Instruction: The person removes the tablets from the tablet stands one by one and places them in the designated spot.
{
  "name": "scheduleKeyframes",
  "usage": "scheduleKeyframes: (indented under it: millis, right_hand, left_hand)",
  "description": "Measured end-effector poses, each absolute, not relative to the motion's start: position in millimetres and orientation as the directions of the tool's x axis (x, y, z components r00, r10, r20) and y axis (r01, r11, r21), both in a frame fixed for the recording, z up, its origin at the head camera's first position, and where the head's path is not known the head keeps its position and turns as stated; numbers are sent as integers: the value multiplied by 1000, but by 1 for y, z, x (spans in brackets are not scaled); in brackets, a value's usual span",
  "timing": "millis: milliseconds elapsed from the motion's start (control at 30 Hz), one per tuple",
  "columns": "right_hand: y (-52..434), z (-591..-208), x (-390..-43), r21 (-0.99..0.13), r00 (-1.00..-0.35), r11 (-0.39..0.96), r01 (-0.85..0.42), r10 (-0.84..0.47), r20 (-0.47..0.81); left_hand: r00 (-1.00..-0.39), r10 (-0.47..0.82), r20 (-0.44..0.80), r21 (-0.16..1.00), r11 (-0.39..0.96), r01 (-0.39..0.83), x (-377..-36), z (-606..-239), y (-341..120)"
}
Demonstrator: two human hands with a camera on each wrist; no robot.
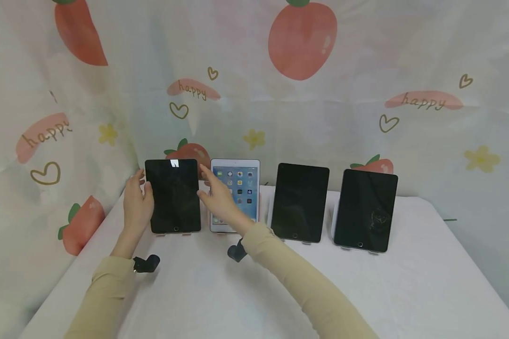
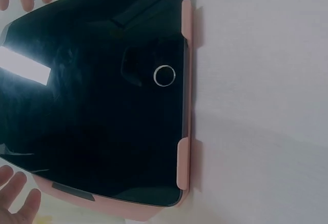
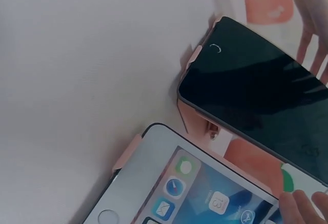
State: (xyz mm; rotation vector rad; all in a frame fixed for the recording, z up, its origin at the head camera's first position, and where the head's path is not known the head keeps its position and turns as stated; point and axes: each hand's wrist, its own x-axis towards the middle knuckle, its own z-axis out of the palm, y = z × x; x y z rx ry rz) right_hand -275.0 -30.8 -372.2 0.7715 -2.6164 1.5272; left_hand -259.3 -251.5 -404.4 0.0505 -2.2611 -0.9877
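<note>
Tablets, four in a row on stands, upright at the back of the white table (image 1: 407, 292), close to the curtain (image 1: 365, 94). Left hand (image 1: 137, 202) sits at the left edge of the dark tablet (image 1: 173, 195), fingers straight & relaxed, touching or just beside the rim; can't tell which. Right hand (image 1: 218, 195) is at that tablet's right edge, in the narrow gap w/ the lit tablet (image 1: 236, 193), fingers loosely spread, covering part of the lit screen. Pink stand (image 2: 183, 162) clips the dark tablet's bottom edge. Two more dark tablets (image 1: 300, 201) (image 1: 366, 209) stand to the right, small gaps between. Front of the table is bare cloth, wide room there.
</note>
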Motion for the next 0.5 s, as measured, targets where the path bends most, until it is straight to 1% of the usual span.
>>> scheduleKeyframes:
  millis: [233, 400, 500]
  right_hand:
    - [-41, -370, -283, -819, -892, 405, -406, -372, 258]
    - [-48, -371, -288, -829, -912, 422, -366, -341, 229]
    - [-51, -373, -291, -838, -926, 428, -339, -307, 218]
  left_hand:
    - [-753, -345, 560, 717, 657, 233, -266, -401, -252]
    - [-757, -416, 504, 785, 587, 201, -269, -396, -253]
    - [-766, -438, 470, 815, 549, 186, -270, -393, -253]
